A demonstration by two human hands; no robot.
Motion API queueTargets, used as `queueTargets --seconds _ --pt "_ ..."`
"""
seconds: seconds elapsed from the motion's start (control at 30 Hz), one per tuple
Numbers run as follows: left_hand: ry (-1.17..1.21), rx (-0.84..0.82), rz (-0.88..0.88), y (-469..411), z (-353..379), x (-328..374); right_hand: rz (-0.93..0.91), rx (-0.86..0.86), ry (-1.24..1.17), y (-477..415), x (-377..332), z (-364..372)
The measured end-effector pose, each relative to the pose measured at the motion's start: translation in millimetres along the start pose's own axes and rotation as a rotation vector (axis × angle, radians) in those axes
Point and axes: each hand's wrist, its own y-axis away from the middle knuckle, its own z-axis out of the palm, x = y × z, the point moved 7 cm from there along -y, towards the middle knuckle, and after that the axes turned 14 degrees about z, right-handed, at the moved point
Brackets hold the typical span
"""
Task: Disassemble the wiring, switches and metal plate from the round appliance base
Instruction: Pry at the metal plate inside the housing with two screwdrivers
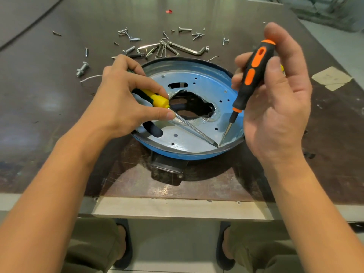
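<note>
table: dark, scuffed (pale front edge) | floor: light tiles

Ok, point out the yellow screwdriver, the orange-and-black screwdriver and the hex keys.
yellow screwdriver [158, 99]: head view, on its yellow handle.
orange-and-black screwdriver [250, 76]: head view, on the orange grip patch.
hex keys [194, 52]: head view, on the largest key's bend.

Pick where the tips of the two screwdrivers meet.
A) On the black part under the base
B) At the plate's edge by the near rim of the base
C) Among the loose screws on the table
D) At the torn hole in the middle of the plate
B: the yellow-handled screwdriver in the left hand and the orange-and-black screwdriver in the right hand slant down to one spot where the metal plate meets the blue base rim.
</note>
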Motion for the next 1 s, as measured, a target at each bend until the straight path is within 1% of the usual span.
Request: queueTargets --seconds 0.13,0.23,0.37,0.43,0.57,0.73,0.8,0.9,1.0 --pt "-0.002 -0.002 -0.002 -0.1 0.0 0.8 0.044 0.020 -0.043 -1.3 2.1 -2.7" --pt "-0.001 -0.007 -0.006 0.0 0.3 0.7 0.021 0.044 0.015 -1.4 -0.1 -1.8" --pt "-0.001 -0.003 -0.005 0.1 0.1 0.3 0.062 -0.015 -0.006 -1.3 2.3 -1.3" --pt "-0.007 -0.001 -0.005 0.1 0.1 -0.2 0.077 -0.010 -0.036 -1.1 2.3 -1.6" --pt "-0.024 0.001 -0.003 -0.1 -0.3 -2.0 0.026 0.020 0.021 -0.9 -0.7 0.8" --pt "-0.020 0.006 0.008 -0.3 -0.4 -1.8 0.043 -0.017 -0.010 0.2 1.2 -2.6" --pt "-0.024 0.003 0.011 -0.5 -0.2 -1.6 0.045 -0.005 -0.029 0.4 0.2 -1.1" --pt "-0.025 -0.002 0.012 -0.4 0.2 -1.4 0.025 0.028 0.014 -0.7 0.0 0.2" --pt "-0.016 0.003 0.012 0.0 0.1 -1.2 0.031 -0.010 0.040 -2.0 3.3 -0.2"
